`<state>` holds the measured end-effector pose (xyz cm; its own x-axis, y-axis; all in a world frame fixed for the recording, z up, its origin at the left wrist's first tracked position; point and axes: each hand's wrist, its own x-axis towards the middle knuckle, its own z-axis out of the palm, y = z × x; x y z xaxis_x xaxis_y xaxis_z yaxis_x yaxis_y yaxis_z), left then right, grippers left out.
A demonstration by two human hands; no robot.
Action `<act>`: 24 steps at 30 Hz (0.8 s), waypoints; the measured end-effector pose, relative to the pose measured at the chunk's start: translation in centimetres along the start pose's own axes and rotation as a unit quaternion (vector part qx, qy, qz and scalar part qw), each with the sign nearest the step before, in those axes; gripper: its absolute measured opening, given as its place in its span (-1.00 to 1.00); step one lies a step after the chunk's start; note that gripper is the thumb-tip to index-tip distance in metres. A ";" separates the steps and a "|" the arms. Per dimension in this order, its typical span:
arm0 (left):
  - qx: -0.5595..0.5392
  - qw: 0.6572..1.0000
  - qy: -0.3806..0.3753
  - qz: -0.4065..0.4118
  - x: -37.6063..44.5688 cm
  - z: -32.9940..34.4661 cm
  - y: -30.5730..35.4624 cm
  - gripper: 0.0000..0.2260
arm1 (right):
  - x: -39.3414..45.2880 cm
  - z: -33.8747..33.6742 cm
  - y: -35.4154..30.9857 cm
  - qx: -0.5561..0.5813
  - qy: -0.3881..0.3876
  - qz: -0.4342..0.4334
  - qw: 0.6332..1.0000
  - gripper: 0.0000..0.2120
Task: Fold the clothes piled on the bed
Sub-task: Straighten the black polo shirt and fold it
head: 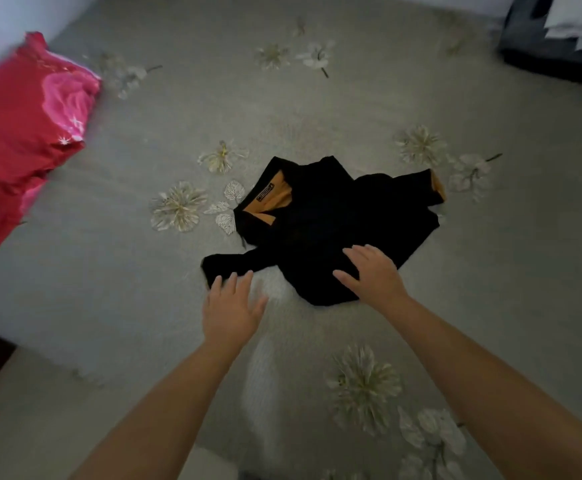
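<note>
- The bed fills nearly the whole view, covered in a grey-green spread printed with pale flowers and leaves.
- A red and pink pillow lies at the bed's far left edge, well apart from the clothing.
- A dark piece of furniture with white fabric on it sits at the top right corner, too blurred to identify further.
- A black shirt with an orange inner collar lining and a small neck label lies crumpled near the middle of the bed, collar toward the left, one sleeve trailing out toward the lower left.
- The right hand rests palm down on the shirt's near edge, fingers spread and straight, its grip apart.
- The left hand is flat with fingers extended, fingertips touching the end of the trailing sleeve, its grip apart too.
</note>
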<state>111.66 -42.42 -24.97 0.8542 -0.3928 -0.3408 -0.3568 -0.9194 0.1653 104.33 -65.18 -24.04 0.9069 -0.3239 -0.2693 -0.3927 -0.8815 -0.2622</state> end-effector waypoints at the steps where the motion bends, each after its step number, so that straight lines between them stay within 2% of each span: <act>1: 0.004 1.000 -0.004 0.004 1.9 0.9 -0.3 -0.46 | 2.1 0.7 -0.3 -0.001 0.001 -0.004 1.000 -0.43; 3: -0.005 1.000 0.002 0.011 5.7 2.9 -1.1 -0.43 | 6.1 2.8 -0.4 -0.001 0.001 -0.007 1.000 -0.40; 9: -0.052 0.988 0.096 0.105 14.2 10.1 -2.5 -0.41 | 13.7 8.8 0.8 -0.010 -0.016 -0.020 1.000 -0.34; 11: -0.085 0.972 0.162 0.144 15.2 11.5 -2.8 -0.46 | 15.0 9.8 1.5 -0.003 -0.004 -0.031 1.000 -0.46; 13: -0.142 0.958 0.174 0.177 16.1 11.7 -2.7 -0.46 | 15.6 10.5 1.9 0.006 0.043 -0.069 0.997 -0.70; 15: -0.200 0.943 0.167 0.209 16.5 11.2 -2.5 -0.42 | 15.6 10.4 2.7 0.020 0.080 -0.086 0.993 -0.79; 17: -0.246 0.932 0.125 0.234 16.6 10.1 -2.4 -0.45 | 15.0 9.5 2.9 0.017 0.059 -0.101 0.993 -0.75; 18: -0.265 0.928 0.110 0.239 16.5 9.6 -2.5 -0.50 | 14.4 9.0 2.8 0.022 0.026 -0.097 0.995 -0.68; 20: -0.298 0.923 0.074 0.231 16.0 8.7 -2.7 -0.58 | 13.6 8.4 3.6 -0.011 -0.026 -0.094 0.995 -0.41; 21: -0.318 0.922 0.053 0.217 15.7 8.4 -2.6 -0.57 | 13.7 8.3 3.4 -0.033 -0.033 -0.102 0.994 -0.39; 24: -0.356 0.918 0.035 0.168 15.8 7.4 -2.5 -0.51 | 15.4 8.9 2.7 -0.058 -0.006 -0.178 0.982 -0.71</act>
<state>123.27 -46.45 -37.64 0.7722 -0.6269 -0.1035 -0.2880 -0.4905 0.8225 115.86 -69.47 -37.11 0.9817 0.0152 -0.1900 -0.0305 -0.9714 -0.2354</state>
